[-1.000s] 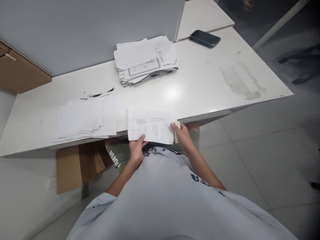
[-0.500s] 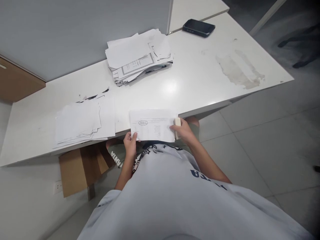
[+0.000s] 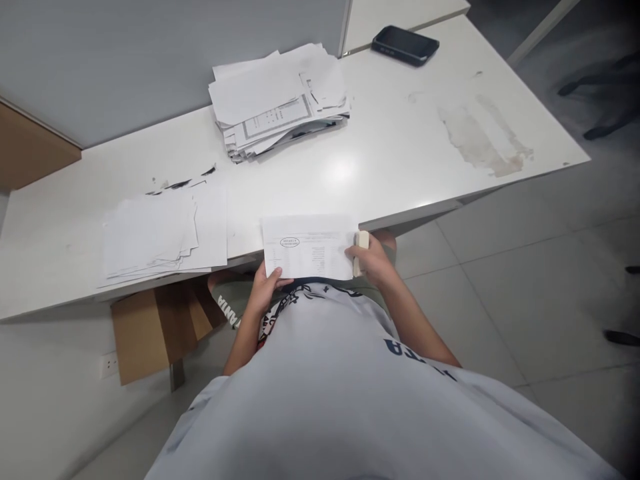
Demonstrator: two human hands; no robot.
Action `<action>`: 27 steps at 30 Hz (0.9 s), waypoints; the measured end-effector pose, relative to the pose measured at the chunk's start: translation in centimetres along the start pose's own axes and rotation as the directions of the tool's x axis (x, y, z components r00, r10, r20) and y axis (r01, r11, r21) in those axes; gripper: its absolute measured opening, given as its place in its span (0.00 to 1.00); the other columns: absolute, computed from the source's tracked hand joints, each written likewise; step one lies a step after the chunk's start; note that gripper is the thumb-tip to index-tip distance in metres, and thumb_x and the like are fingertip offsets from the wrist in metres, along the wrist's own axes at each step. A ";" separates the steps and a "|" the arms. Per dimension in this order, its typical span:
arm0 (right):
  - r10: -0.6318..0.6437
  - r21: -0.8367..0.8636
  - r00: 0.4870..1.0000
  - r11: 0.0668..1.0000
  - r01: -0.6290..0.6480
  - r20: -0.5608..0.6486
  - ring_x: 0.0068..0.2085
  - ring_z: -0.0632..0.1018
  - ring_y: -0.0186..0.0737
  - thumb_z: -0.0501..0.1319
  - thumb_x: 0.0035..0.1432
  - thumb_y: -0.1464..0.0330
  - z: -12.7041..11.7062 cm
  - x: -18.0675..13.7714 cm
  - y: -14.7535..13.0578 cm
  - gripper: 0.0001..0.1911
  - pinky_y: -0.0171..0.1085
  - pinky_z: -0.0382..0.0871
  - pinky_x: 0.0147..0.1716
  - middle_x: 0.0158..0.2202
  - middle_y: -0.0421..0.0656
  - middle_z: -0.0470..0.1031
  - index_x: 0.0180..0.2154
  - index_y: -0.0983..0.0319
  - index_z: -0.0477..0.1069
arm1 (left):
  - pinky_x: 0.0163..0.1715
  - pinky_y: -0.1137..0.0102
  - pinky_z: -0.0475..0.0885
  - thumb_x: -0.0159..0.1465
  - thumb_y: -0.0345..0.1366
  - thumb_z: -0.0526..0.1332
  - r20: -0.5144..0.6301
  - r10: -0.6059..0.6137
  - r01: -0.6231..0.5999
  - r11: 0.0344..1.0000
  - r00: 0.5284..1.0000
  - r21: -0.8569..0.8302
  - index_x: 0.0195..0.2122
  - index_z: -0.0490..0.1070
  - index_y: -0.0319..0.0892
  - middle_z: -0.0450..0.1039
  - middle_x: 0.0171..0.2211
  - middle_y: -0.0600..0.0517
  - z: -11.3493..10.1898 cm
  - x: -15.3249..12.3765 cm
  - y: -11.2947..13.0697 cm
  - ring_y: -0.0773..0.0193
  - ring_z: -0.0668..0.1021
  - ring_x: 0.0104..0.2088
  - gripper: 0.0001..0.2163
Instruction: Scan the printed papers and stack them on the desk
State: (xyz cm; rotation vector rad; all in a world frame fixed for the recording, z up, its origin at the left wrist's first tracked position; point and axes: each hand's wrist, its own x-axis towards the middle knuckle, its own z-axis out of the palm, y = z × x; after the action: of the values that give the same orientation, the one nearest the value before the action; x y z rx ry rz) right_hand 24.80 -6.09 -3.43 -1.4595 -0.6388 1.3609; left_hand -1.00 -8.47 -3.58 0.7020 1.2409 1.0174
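Note:
A white printed paper, with an oval stamp mark and columns of small text, lies between my two hands at the desk's front edge. My left hand pinches its lower left corner, thumb on top and fingers underneath. At the right edge, my right hand grips the paper with the thumb. That same hand also holds a small cream-coloured oblong object, which stands along the paper's right side; its exact kind is unclear. Whether the paper is one sheet or several cannot be made out.
A thick pile of papers rests against the grey partition. To the left lies a lower spread of papers. A black phone is at the back right of the white desk. Below stands a cardboard box.
The paper and both hands have shifted slightly right in view, and my left thumb lies further onto the paper. The camera view has also moved a little. Both grips persist.

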 end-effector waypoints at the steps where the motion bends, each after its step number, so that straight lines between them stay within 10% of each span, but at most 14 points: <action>1: 0.010 0.033 1.000 0.999 -0.010 -0.007 0.38 0.75 0.43 0.68 0.37 0.69 -0.2 -0.2 -0.1 0.19 0.37 0.71 0.35 0.35 0.39 0.77 0.37 0.58 0.72 | 0.34 0.66 0.81 0.50 0.45 0.73 -0.009 0.002 -0.002 1.000 1.000 -0.012 0.48 0.71 0.41 0.76 0.49 0.43 0.1 -0.1 -0.2 0.56 0.81 0.41 0.26; 9: 0.214 0.260 0.906 0.911 -0.320 0.364 0.31 0.77 0.38 0.66 0.43 0.68 -1.7 -2.8 -0.1 0.16 0.36 0.73 0.30 0.36 0.40 0.78 0.38 0.59 0.74 | 0.38 0.66 0.80 0.50 0.46 0.73 -0.109 0.051 -0.068 0.986 0.993 -0.154 0.48 0.72 0.40 0.78 0.46 0.44 1.9 -0.2 0.3 0.58 0.81 0.41 0.27; 15: 0.232 0.152 0.765 0.907 -0.393 0.601 0.31 0.77 0.35 0.68 0.49 0.65 3.8 -4.6 0.7 0.15 0.32 0.73 0.30 0.43 0.45 0.79 0.41 0.60 0.76 | 0.48 0.59 0.76 0.53 0.45 0.71 -0.118 0.145 -0.151 0.987 0.982 -0.047 0.51 0.71 0.41 0.77 0.49 0.44 4.1 0.8 0.5 0.53 0.79 0.48 0.26; 27: 0.152 0.252 0.938 0.938 -0.236 0.312 0.20 0.70 0.31 0.71 0.46 0.54 6.2 -4.1 2.5 0.19 0.29 0.60 0.17 0.22 0.41 0.76 0.28 0.62 0.71 | 0.51 0.57 0.72 0.58 0.41 0.65 -0.013 0.202 -0.189 0.933 0.979 0.308 0.42 0.77 0.37 0.79 0.45 0.43 3.6 0.8 -0.8 0.51 0.79 0.47 0.14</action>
State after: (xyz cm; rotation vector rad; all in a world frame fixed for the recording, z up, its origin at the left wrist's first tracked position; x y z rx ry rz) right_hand 17.44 -8.70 -3.22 -1.1221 -0.4596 1.7662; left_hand 2.66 -7.72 -3.81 1.0660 1.4042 1.0165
